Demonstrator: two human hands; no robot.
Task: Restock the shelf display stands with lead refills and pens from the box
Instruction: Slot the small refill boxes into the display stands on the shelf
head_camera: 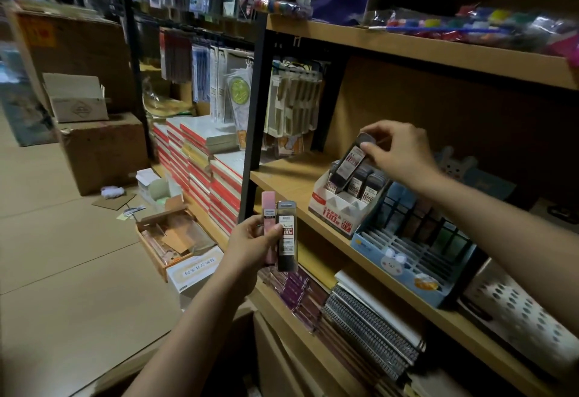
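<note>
Dark lead refill case (350, 167) pinched in your right hand (398, 152) goes into the white display stand (336, 205); left hand (250, 240) grips two spare cases (280, 233).

The lead case (350, 164) going into the stand is dark with a red-and-white label. That stand (336, 208) is white with red lettering. Lower down, one case (268, 227) is pink, the other (286, 240) black. The neighbouring rack (394, 263) is pale blue with a white bunny. Stacked notebooks (194, 161) show red edges.
</note>
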